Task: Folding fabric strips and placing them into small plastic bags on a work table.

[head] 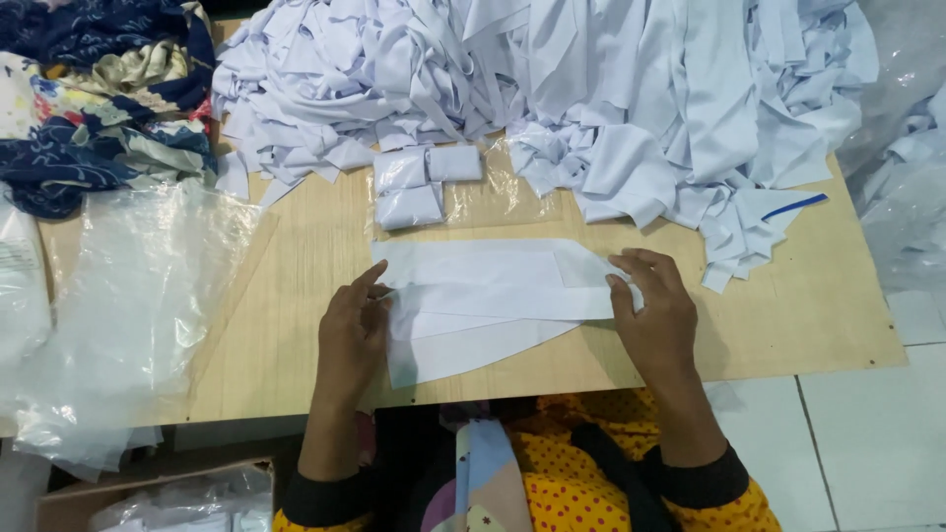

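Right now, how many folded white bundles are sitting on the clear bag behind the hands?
3: one folded bundle at the back left, one at the back right, and one in front, all touching. More could be hidden under the white fabric pile.

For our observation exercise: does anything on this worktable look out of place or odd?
One thing: among the heap of white fabric strips, a single blue strip lies at its right edge. The left hand and right hand press flat white pieces; nothing looks spilled or torn.
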